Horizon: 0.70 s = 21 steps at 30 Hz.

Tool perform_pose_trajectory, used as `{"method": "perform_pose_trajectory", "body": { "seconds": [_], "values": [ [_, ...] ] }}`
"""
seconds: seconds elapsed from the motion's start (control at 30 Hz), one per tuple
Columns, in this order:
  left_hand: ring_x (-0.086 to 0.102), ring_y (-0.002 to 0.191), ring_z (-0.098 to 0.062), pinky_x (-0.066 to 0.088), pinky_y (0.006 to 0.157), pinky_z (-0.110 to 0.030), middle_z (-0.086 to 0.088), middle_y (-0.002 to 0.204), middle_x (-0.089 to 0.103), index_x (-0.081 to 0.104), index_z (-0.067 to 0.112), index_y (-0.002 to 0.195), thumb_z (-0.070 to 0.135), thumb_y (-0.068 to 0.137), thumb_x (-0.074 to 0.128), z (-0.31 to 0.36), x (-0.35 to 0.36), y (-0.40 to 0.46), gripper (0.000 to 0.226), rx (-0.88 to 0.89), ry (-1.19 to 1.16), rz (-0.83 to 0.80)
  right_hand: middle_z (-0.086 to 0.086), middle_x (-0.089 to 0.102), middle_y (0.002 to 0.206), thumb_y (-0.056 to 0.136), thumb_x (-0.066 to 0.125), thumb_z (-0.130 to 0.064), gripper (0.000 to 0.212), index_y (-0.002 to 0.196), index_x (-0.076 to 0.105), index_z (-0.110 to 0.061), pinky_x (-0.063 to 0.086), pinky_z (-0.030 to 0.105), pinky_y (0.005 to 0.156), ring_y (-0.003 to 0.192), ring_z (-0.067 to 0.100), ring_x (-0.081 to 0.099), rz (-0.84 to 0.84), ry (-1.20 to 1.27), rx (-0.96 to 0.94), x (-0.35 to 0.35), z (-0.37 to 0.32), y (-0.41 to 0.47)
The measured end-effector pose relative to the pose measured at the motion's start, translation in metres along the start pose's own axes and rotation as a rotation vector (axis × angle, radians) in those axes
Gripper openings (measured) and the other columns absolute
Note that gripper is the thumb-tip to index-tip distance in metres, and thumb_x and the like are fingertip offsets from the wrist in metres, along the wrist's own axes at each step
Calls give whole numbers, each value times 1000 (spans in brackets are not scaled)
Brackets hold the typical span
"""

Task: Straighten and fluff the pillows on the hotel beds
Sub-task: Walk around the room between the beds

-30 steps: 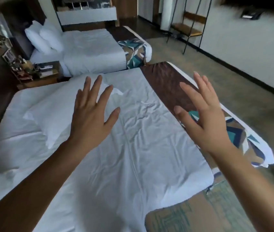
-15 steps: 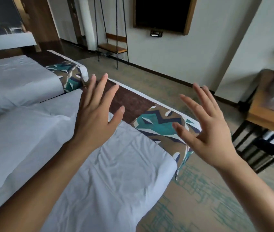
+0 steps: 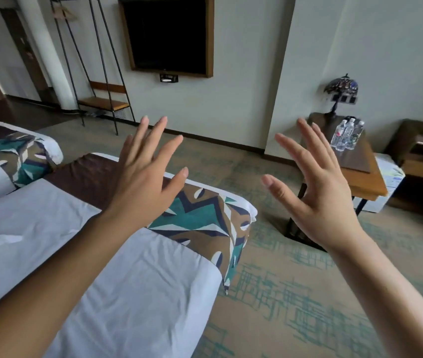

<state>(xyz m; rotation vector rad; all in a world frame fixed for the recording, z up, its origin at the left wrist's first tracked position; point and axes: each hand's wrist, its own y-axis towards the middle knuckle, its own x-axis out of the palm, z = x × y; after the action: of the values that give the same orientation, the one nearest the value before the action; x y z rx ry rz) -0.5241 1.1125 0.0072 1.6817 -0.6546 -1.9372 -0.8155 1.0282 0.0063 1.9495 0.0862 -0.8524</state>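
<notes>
My left hand is raised in the air over the foot of the near bed, fingers spread, holding nothing. My right hand hovers over the carpet to the right of that bed, also spread and empty. The near bed has a white duvet and a brown and teal patterned runner across its foot. A second bed with the same runner shows at the left edge. No pillow is in view.
A wall-mounted television faces the beds, with a metal rack to its left. At the right stands a wooden table with water bottles and a stained-glass lamp. Patterned carpet lies between bed and table.
The view has swung right, away from the pillows and bed heads, toward the bed's foot, television wall and table. Both hands stayed raised and spread in front of me.
</notes>
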Motion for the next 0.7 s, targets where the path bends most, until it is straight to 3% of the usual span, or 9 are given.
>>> {"method": "perform_pose_trajectory", "body": {
  "seconds": [0.4, 0.7],
  "values": [
    [-5, 162, -21, 4, 129, -47, 1, 175, 8, 42, 22, 157, 46, 103, 49, 116, 131, 161, 59, 51, 3, 7, 0, 22, 170, 97, 50, -66, 66, 153, 43, -33, 25, 61, 121, 159, 25, 10, -3, -135, -22, -56, 201, 62],
    [2, 162, -33, 9, 128, -61, -8, 173, 18, 48, 18, 153, 47, 100, 43, 175, 249, 260, 60, 59, -23, 47, 1, 24, 169, 96, 44, -69, 71, 157, 37, -32, 23, 58, 123, 159, 25, 10, 64, -282, 86, -68, 325, 104]
  ]
}}
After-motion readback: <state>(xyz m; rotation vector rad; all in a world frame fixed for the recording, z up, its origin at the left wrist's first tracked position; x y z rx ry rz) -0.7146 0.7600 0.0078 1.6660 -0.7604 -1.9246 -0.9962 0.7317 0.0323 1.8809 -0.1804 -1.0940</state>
